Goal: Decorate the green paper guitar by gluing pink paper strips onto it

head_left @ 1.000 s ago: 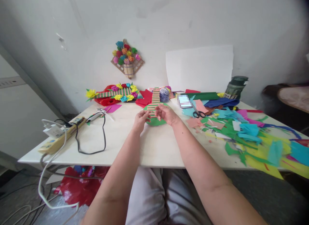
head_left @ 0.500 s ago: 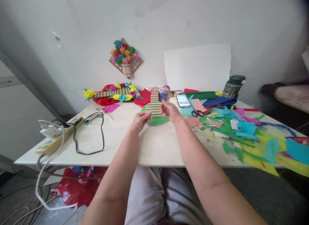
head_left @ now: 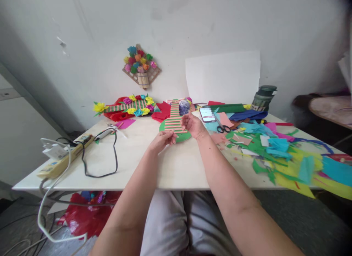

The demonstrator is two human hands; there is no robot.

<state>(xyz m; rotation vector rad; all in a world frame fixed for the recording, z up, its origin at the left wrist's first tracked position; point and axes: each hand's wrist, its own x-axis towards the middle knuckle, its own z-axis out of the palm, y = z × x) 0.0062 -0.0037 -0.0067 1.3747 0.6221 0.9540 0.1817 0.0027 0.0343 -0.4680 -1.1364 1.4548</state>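
Note:
A green paper piece with a band of pink and green strips [head_left: 174, 123] lies on the white table [head_left: 132, 164] ahead of me. My left hand [head_left: 162, 139] hovers just short of its near edge, fingers curled together in a pinch; anything held there is too small to make out. My right hand [head_left: 194, 125] is raised beside the piece's right edge, fingers curled and pinched too. A ball of purple yarn [head_left: 184, 106] sits behind the striped piece.
Scissors [head_left: 222, 128], a phone [head_left: 207, 114] and many coloured paper scraps [head_left: 277, 149] cover the right side. A glue gun [head_left: 106, 132], its black cord and a power strip [head_left: 59, 160] lie left. Paper-flower crafts [head_left: 129, 106] and a dark jar [head_left: 262, 96] stand at the back.
My left hand drew back toward me from the striped piece. My right hand moved slightly up and right beside it.

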